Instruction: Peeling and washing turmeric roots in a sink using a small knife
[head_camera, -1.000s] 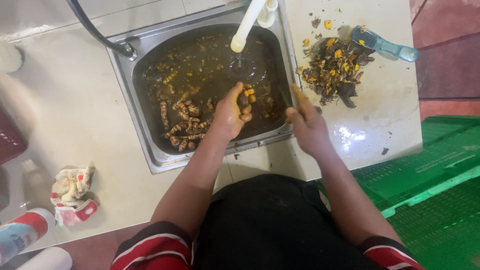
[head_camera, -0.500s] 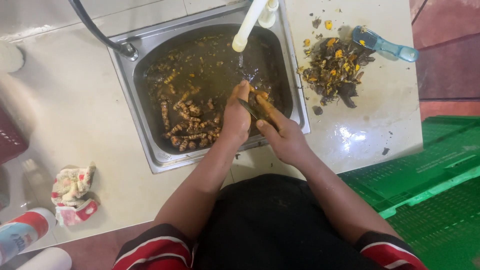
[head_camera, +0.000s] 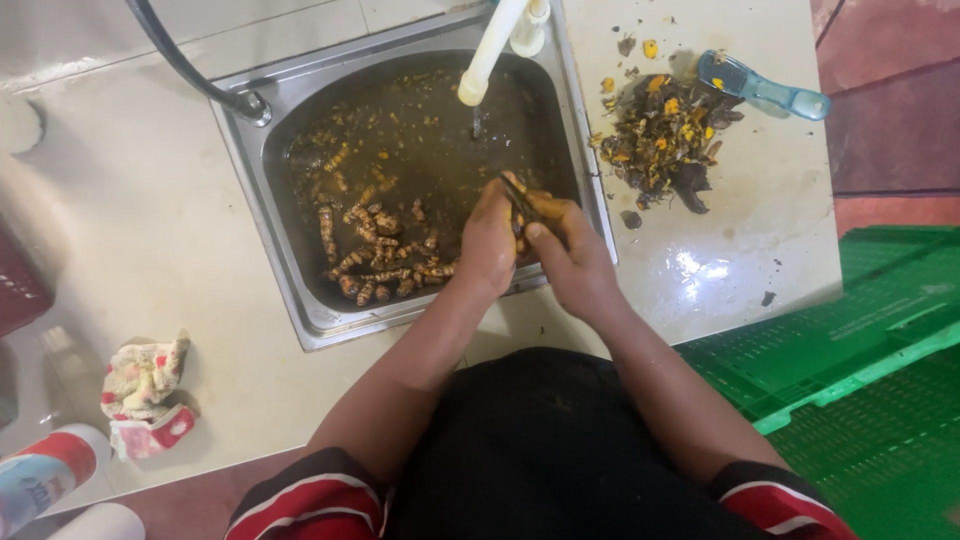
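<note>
Over the steel sink (head_camera: 290, 270), full of muddy brown water, both my hands meet under the white tap spout (head_camera: 487, 55). My left hand (head_camera: 487, 245) grips a knobbly orange-brown turmeric root (head_camera: 522, 200). My right hand (head_camera: 570, 255) presses against the same root from the right, fingers closed on it. Whether it holds a small tool too is hidden by the fingers. Several more roots (head_camera: 375, 260) lie in the water to the left of my hands.
A heap of dark peelings and yellow scraps (head_camera: 665, 140) lies on the wet counter right of the sink, with a blue-handled scoop (head_camera: 770, 92) behind it. A black hose (head_camera: 185, 65) enters at the sink's back left. A crumpled cloth (head_camera: 145, 390), a bottle (head_camera: 45, 470) and green crates (head_camera: 870, 350) flank me.
My right hand left the sink's right rim and came left to join the left hand on the root. Both hands rose toward the tap.
</note>
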